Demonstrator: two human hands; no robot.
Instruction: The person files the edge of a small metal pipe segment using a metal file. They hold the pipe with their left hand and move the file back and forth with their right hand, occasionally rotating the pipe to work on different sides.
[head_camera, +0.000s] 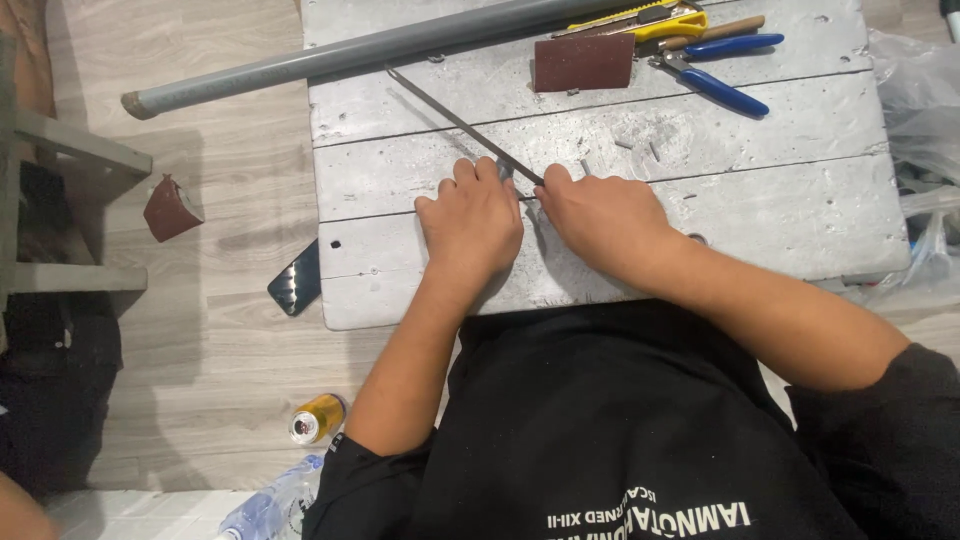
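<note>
My left hand (470, 222) lies palm down on the grey plank worktop (760, 190), fingers curled over a small piece I cannot make out. My right hand (598, 215) sits close beside it, fingers closed on the near end of a long thin metal file (455, 120). The file runs diagonally up and left across the planks toward a long grey pipe (340, 58). Both hands touch each other near the file's end.
At the far edge lie a brown sandpaper sheet (583, 62), a yellow utility knife (650, 20) and blue-handled pliers (715, 70). On the wood floor to the left are folded sandpaper (170, 208), a phone (296, 280), a can (317, 418) and a plastic bottle (265, 510). Plastic bags (920, 120) sit on the right.
</note>
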